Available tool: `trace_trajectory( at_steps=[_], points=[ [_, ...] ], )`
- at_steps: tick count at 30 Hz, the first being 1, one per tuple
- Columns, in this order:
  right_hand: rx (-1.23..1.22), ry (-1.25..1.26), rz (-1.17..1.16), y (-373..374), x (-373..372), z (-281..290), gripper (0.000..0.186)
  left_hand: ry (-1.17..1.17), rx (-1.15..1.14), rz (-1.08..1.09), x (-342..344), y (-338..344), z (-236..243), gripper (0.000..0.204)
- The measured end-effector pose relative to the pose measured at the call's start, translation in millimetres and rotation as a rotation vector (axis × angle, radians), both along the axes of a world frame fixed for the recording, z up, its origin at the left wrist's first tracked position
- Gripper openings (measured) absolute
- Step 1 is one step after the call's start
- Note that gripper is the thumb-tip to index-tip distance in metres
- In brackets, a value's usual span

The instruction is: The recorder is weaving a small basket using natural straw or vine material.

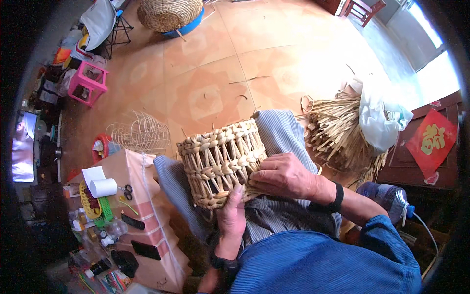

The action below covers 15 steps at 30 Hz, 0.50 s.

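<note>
An open-work basket [223,164] woven from pale straw-like strands rests tilted on my lap, over striped grey cloth [281,130]. It has thick braided bands at its top, middle and bottom edge. My left hand [231,223] grips the near bottom edge, thumb up against the weave and the other fingers hidden behind or under it. At the basket's lower right side, my right hand [286,177] has its fingers curled and pressed onto the weave. Whether a loose strand lies between those fingers is hidden.
Left of me, a cloth-covered table [142,183] carries phones [146,250], scissors [128,192] and a paper roll [103,187]. A bundle of dried stalks [338,127] and a plastic bag [374,117] lie right. A wire frame [142,133], pink stool [88,83] and large basket [171,14] stand beyond.
</note>
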State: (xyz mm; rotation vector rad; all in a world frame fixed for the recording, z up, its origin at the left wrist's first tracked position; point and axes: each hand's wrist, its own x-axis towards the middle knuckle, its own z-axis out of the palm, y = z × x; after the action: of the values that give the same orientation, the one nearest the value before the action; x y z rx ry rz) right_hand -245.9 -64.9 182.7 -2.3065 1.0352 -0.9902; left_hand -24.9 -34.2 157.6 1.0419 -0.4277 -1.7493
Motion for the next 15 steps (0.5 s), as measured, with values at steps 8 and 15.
trace_trajectory(
  at_steps=[8,15],
  points=[
    [0.222,0.211,-0.11,46,6,16,0.022,-0.087,0.057,-0.005,4,5,-7,0.075],
    [0.19,0.195,-0.102,30,12,39,0.02,-0.216,0.034,-0.17,13,4,-21,0.053]
  ],
)
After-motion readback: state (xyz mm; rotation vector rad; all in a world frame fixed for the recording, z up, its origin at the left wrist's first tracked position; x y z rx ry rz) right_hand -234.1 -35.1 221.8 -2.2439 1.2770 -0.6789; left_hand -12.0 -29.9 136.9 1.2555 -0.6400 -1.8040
